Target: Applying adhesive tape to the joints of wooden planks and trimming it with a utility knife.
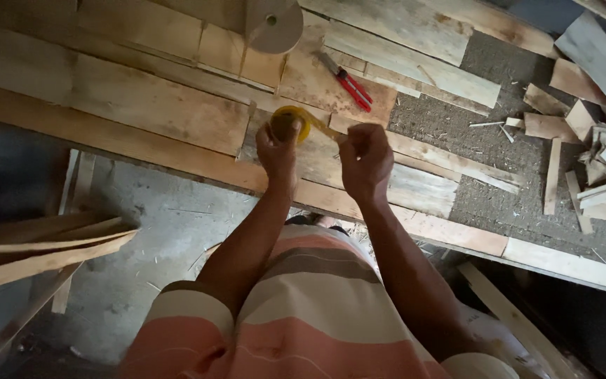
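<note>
Both hands fwd, left (pixel 277 151) & right (pixel 365 160) fists clenched, arms outstretched.

Along the near edge of the plank worktop (pixel 142 105) the boards lie bare to the left of the left hand (pixel 277 151), giving open passage there. Both hands and the yellow tape roll (pixel 301 119) fill the middle of that edge. Behind them a red-handled cutter (pixel 348 83) and a large paper roll (pixel 273 24) block the far side. Toward the right end, loose wood offcuts (pixel 583 147) crowd the surface
</note>
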